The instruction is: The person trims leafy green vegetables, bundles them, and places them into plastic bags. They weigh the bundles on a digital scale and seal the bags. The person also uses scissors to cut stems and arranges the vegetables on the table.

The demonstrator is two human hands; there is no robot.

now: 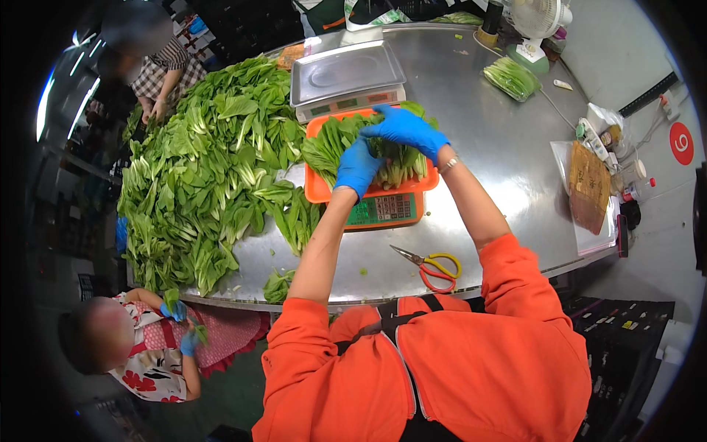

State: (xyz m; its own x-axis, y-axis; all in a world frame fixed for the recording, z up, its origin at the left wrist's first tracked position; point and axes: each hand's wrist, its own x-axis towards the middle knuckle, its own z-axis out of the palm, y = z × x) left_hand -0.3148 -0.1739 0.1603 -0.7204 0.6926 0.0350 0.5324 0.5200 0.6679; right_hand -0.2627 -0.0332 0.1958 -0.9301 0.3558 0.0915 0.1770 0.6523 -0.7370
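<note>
Both my hands wear blue gloves and are at a bunch of leafy greens [399, 172] in the orange tray [316, 190] of a digital scale [386, 210]. My left hand [358, 168] grips the near left side of the bunch, its fingertips hidden among leaves. From the far right, my right hand [410, 131] curves over the top of the same bunch, thumb and fingers apart around it. More greens [323, 152] lie in the tray left of my hands. The scale's keypad and lit display face me below the tray.
A large heap of greens [193, 188] covers the table's left side. Behind the tray stands a second scale [348, 72]. Scissors [428, 265] lie near the front edge. Packed greens [511, 78], a fan [533, 27] and a wooden board [590, 185] are rightward. Two people work at left.
</note>
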